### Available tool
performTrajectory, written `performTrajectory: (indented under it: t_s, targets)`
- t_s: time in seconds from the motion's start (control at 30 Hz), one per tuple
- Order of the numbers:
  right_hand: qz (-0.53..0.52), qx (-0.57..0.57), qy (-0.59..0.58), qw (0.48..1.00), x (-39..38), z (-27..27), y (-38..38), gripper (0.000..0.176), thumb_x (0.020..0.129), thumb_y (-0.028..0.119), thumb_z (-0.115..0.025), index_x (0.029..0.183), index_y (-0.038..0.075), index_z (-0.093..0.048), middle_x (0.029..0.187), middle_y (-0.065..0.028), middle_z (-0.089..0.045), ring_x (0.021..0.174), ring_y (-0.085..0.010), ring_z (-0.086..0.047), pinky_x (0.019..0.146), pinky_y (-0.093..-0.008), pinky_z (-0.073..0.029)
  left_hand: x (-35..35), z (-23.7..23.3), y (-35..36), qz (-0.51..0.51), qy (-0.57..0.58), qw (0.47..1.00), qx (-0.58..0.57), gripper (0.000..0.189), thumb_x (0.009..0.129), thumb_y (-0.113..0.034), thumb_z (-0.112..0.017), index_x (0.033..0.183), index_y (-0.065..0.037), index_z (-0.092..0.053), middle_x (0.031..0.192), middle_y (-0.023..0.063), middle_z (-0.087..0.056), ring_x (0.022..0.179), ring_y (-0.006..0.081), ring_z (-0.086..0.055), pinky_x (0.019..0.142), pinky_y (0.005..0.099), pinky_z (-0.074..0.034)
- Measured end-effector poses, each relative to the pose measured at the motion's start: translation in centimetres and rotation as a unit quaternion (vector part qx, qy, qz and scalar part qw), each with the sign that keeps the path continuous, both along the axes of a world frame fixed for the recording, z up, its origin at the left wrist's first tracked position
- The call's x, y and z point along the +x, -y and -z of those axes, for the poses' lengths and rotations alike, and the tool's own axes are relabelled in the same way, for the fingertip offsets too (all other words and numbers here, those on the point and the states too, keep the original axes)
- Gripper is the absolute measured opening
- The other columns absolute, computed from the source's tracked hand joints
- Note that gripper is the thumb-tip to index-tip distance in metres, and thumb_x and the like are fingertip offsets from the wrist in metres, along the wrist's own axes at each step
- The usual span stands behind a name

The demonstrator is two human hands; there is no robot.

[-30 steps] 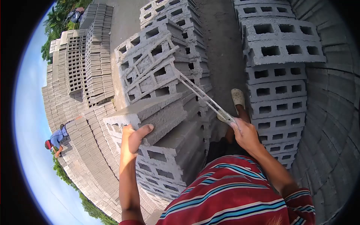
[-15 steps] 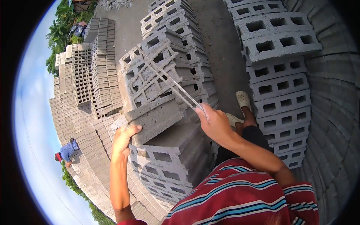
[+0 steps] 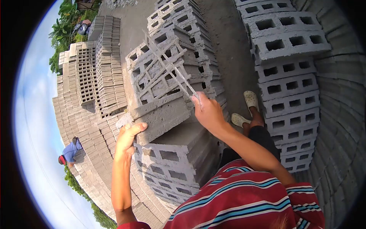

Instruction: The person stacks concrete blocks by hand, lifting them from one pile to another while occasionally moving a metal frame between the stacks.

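My left hand point(image 3: 129, 138) grips the left end of a grey concrete block point(image 3: 162, 119), thumb over its edge. This block lies on its side, tilted, on top of a stack of hollow blocks point(image 3: 183, 143). My right hand point(image 3: 209, 113) is closed around the near end of a long, thin metal tool point(image 3: 171, 70) with two parallel bars. The tool reaches up and left over the block and over several grey strips point(image 3: 162, 78) lying crosswise on the neighbouring hollow blocks.
Another tall stack of hollow blocks point(image 3: 288, 86) stands at the right. A person in blue point(image 3: 71, 150) bends over the large block pile point(image 3: 87, 152) at the left. My feet in light clogs point(image 3: 251, 100) are on the grey ground point(image 3: 228, 49).
My right hand and the tool have moved slightly left and up relative to the block. The whole view has shifted a little. My left hand keeps its grip.
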State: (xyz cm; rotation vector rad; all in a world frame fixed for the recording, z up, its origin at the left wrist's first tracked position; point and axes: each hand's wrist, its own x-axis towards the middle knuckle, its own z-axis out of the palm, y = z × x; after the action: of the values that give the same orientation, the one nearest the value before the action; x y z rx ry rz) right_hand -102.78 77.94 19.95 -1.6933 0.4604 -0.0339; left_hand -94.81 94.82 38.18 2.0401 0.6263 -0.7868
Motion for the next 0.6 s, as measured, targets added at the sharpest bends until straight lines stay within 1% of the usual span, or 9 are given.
performTrajectory:
  t_s: [0.03,0.13,0.17,0.23,0.27,0.37,0.47,0.57,0.6]
  targets:
    - [-0.031,-0.032,-0.026,0.999,0.0,0.7,-0.4,0.023,0.089,0.024,-0.047,0.089,0.002,-0.053,0.060,-0.0210,-0.058,0.058,-0.0419,-0.057,0.053,-0.0501,-0.044,-0.1,-0.1,0.3,-0.002,0.001,1.000,-0.004,0.042,0.065,-0.012,-0.070,0.103,0.002,-0.058,0.089,0.0101,-0.062,0.078,0.0195,-0.059,0.073,0.0311,-0.048]
    - [-0.059,0.017,-0.053,0.997,-1.0,1.2,-0.2,0.024,0.089,0.024,-0.048,0.093,0.001,-0.055,0.061,-0.0208,-0.056,0.059,-0.0407,-0.056,0.053,-0.0459,-0.042,-0.3,0.6,-0.1,0.021,0.076,0.997,-0.010,0.043,0.065,-0.012,-0.071,0.104,0.003,-0.058,0.089,0.0096,-0.062,0.078,0.0189,-0.059,0.073,0.0304,-0.048]
    - [-0.042,0.011,-0.035,0.998,-0.8,1.6,-0.3,0.025,0.089,0.024,-0.048,0.094,0.001,-0.055,0.060,-0.0208,-0.056,0.058,-0.0406,-0.056,0.052,-0.0468,-0.043,0.0,0.6,-0.3,0.021,0.065,0.998,-0.010,0.044,0.065,-0.012,-0.071,0.104,0.003,-0.058,0.090,0.0098,-0.062,0.079,0.0189,-0.059,0.073,0.0302,-0.048]
    - [-0.015,0.006,-0.010,1.000,-0.2,-0.9,0.8,0.025,0.088,0.024,-0.048,0.096,0.001,-0.055,0.060,-0.0208,-0.057,0.057,-0.0404,-0.057,0.052,-0.0486,-0.043,0.0,-0.1,-0.7,0.015,0.034,0.999,-0.002,0.046,0.066,-0.012,-0.071,0.106,0.003,-0.057,0.092,0.0101,-0.062,0.080,0.0188,-0.060,0.074,0.0299,-0.048]
    - [0.011,0.017,0.017,1.000,0.2,-1.4,1.1,0.025,0.088,0.024,-0.049,0.094,0.001,-0.055,0.060,-0.0206,-0.057,0.057,-0.0404,-0.057,0.052,-0.0489,-0.043,-0.1,-0.3,-0.5,0.023,0.032,0.999,0.007,0.046,0.066,-0.012,-0.071,0.106,0.004,-0.056,0.094,0.0111,-0.062,0.081,0.0188,-0.060,0.075,0.0298,-0.048]
    - [0.036,0.041,0.027,0.998,0.6,-2.0,1.2,0.024,0.088,0.023,-0.050,0.091,0.000,-0.054,0.060,-0.0207,-0.057,0.057,-0.0407,-0.056,0.052,-0.0487,-0.043,0.1,-0.6,-0.4,0.029,0.013,0.999,0.018,0.045,0.066,-0.011,-0.070,0.106,0.004,-0.056,0.095,0.0112,-0.062,0.080,0.0189,-0.060,0.075,0.0296,-0.048]
    - [-0.022,0.023,0.018,0.999,0.5,1.1,0.8,0.022,0.087,0.022,-0.051,0.085,0.000,-0.053,0.059,-0.0211,-0.056,0.056,-0.0414,-0.055,0.051,-0.0483,-0.042,-0.2,-0.4,0.7,0.010,0.009,1.000,-0.013,0.043,0.066,-0.010,-0.069,0.105,0.004,-0.057,0.094,0.0111,-0.062,0.081,0.0188,-0.060,0.074,0.0295,-0.048]
    - [-0.031,0.082,-0.015,0.996,1.2,-0.2,3.1,0.023,0.088,0.023,-0.050,0.088,0.001,-0.055,0.063,-0.0205,-0.055,0.061,-0.0384,-0.055,0.053,-0.0416,-0.041,-0.2,0.7,0.0,0.041,0.037,0.998,-0.001,0.043,0.066,-0.010,-0.068,0.105,0.004,-0.057,0.094,0.0111,-0.062,0.081,0.0191,-0.059,0.074,0.0297,-0.048]
    - [-0.011,0.096,-0.002,0.995,1.4,-0.8,3.6,0.023,0.088,0.024,-0.050,0.087,0.001,-0.054,0.063,-0.0203,-0.055,0.060,-0.0384,-0.055,0.053,-0.0417,-0.041,-0.2,0.1,0.9,0.034,0.007,0.999,0.002,0.034,0.067,-0.010,-0.066,0.098,0.002,-0.061,0.090,0.0078,-0.064,0.085,0.0175,-0.059,0.084,0.0295,-0.044]
